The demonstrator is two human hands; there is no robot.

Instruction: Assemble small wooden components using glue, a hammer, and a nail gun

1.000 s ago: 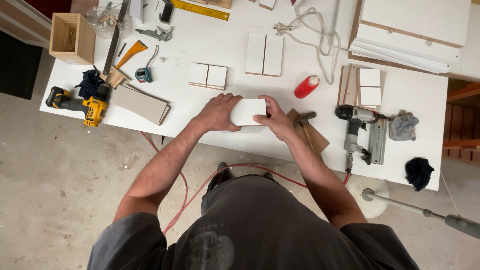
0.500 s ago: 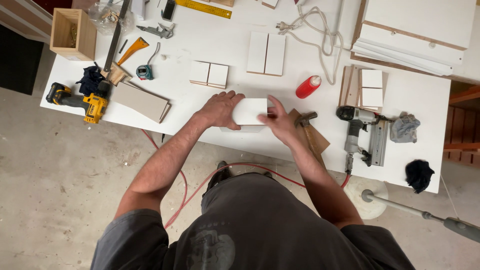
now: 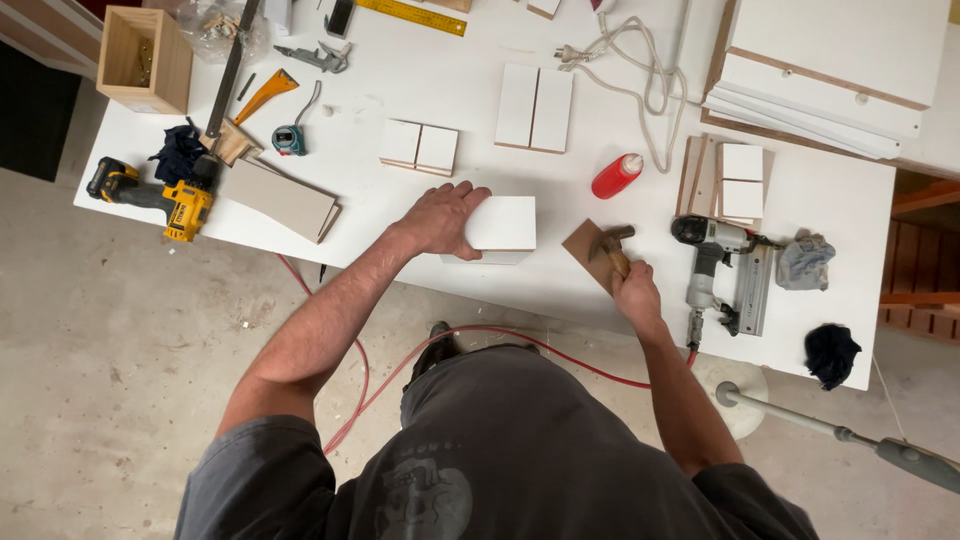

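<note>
My left hand (image 3: pixel 440 218) lies flat on the left side of a small white box of panels (image 3: pixel 500 226) near the front edge of the white workbench (image 3: pixel 420 90). My right hand (image 3: pixel 636 291) is closed around the handle of a hammer (image 3: pixel 612 247), whose head rests over a brown square board (image 3: pixel 590 252) to the right of the box. A red glue bottle (image 3: pixel 616 175) lies just behind the hammer.
A nail gun (image 3: pixel 712 262) lies right of my right hand, with a grey rag (image 3: pixel 805 262) and a black cloth (image 3: pixel 830 352) beyond. A yellow drill (image 3: pixel 160 198), a tape measure (image 3: pixel 288 138), white panel pairs (image 3: pixel 418 146) and a wooden box (image 3: pixel 145 60) sit left and behind. A red hose (image 3: pixel 520 340) runs under the bench.
My right hand left the white box, moved right and took hold of the hammer. My left hand stays on the box.
</note>
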